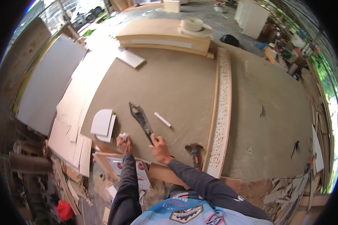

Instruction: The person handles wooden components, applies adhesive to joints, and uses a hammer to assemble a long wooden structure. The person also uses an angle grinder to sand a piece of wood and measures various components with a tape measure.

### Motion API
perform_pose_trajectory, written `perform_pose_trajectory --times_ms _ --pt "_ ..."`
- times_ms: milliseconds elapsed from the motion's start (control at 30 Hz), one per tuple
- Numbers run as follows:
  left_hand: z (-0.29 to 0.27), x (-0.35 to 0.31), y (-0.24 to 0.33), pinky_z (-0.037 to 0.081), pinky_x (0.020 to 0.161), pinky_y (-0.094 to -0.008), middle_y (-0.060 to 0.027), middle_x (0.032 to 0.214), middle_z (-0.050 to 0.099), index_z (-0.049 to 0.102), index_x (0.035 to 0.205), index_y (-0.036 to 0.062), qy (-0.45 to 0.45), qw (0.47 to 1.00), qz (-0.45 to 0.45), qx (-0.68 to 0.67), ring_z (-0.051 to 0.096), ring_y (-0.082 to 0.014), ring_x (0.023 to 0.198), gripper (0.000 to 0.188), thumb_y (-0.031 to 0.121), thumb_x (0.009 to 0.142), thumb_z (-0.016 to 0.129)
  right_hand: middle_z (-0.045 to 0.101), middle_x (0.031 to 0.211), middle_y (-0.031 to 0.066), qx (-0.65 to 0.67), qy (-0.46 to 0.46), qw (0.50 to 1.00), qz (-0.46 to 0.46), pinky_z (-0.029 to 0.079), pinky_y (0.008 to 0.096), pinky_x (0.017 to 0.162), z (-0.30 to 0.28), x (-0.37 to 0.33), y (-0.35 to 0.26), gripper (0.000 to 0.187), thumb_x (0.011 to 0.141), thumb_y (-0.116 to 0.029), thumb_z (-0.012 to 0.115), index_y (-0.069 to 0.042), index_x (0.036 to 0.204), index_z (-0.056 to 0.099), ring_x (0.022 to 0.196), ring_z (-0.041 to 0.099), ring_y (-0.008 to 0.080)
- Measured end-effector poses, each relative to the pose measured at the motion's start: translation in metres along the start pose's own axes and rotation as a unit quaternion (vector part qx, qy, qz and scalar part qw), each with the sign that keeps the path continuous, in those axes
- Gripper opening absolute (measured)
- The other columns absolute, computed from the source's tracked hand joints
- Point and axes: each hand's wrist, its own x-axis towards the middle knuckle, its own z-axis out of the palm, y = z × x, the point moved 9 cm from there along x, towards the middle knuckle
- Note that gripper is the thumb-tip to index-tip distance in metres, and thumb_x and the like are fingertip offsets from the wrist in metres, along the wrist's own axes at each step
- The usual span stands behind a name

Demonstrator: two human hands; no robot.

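Black tool (142, 120), brown tabletop (172, 82), cluttered floor (225, 26)

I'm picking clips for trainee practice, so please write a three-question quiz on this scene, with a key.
1. Which hand grips the long black tool?
2. True or false: the hammer lies on the brown work surface.
3. Where is the thin white stick? A, on the floor; B, right of the long black tool; C, across the hammer.

Key: 1, the right hand; 2, true; 3, B.
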Motion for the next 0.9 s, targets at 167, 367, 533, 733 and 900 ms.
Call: perform_pose_trajectory --times_ms 167,367,533,733,900 --pt "-0.006 0.0 -0.007 0.051 0.078 -0.0432 -0.0167 0.096 0.062 0.065 0.106 0.0006 0.019 0.997 0.052 0.053 0.063 -0.0351 0.087 0.029 0.01 0.079 0.072 0.046 0.133 0.0267 -0.263 -0.021 0.962 -0.072 0.04 0.0447 0.104 0.058 0.037 0.014 0.066 0.089 -0.021 0.064 0.002 0.147 0.039 0.123 0.047 0.0414" --pt "0.003 -0.013 -0.028 0.05 0.093 -0.0351 -0.0146 0.115 0.06 0.052 0.132 -0.0022 0.043 0.992 0.079 -0.089 0.06 -0.0236 0.104 0.056 0.003 0.081 0.072 0.035 0.15 0.0283 -0.239 -0.068 0.966 -0.066 0.037 0.0515 0.108 0.009 -0.015 0.016 0.064 0.089 -0.026 0.063 0.002 0.143 0.044 0.135 0.042 0.0412" --pt "0.001 -0.023 -0.023 0.05 0.096 -0.0472 -0.018 0.118 0.058 0.041 0.14 -0.0017 0.08 0.981 0.05 0.169 0.059 -0.0348 0.109 0.069 0.021 0.084 0.074 0.04 0.145 0.0277 -0.141 0.056 0.985 -0.077 0.045 0.0478 0.102 -0.09 -0.115 0.051 0.048 0.09 -0.024 0.06 0.002 0.13 0.055 0.125 0.052 0.04" --pt "-0.027 -0.095 0.023 0.043 0.1 -0.0494 -0.0206 0.128 0.054 0.044 0.137 -0.0006 0.177 0.956 -0.049 0.23 0.052 -0.0371 0.118 0.075 0.029 0.077 0.078 0.059 0.12 0.0181 -0.149 0.328 0.925 0.122 0.048 0.0444 0.098 -0.3 -0.327 0.097 0.024 0.092 -0.016 0.061 0.002 0.109 0.062 0.11 0.059 0.0354" --pt "0.041 -0.206 0.118 0.043 0.097 -0.0449 -0.0185 0.125 0.054 0.048 0.133 -0.0002 0.12 0.993 -0.004 -0.005 0.053 -0.0313 0.115 0.062 0.019 0.081 0.074 0.065 0.108 0.0153 -0.006 0.555 0.759 0.341 0.054 0.0368 0.079 -0.384 -0.547 0.173 0.023 0.098 -0.02 0.06 -0.001 0.109 0.065 0.095 0.066 0.0301"
